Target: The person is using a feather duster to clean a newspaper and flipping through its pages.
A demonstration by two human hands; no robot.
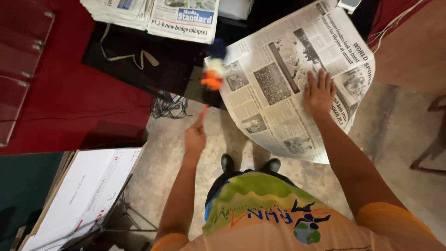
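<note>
My left hand (194, 138) grips the thin red handle of a small duster (213, 73) with a blurred head of blue, white, orange and black tufts. The duster head is raised beside the left edge of an open newspaper sheet (274, 79). My right hand (319, 93) lies flat on that sheet with fingers spread, pressing it near its right side. The sheet hangs over the edge of a dark surface (153, 60) toward me.
A stack of folded newspapers (153, 14) lies at the far top. A red cloth-covered surface (69, 93) is at left, a white board (88, 190) leans at lower left, tangled black cords (169, 107) lie on the concrete floor (385, 139). A wooden chair leg (432, 148) is at right.
</note>
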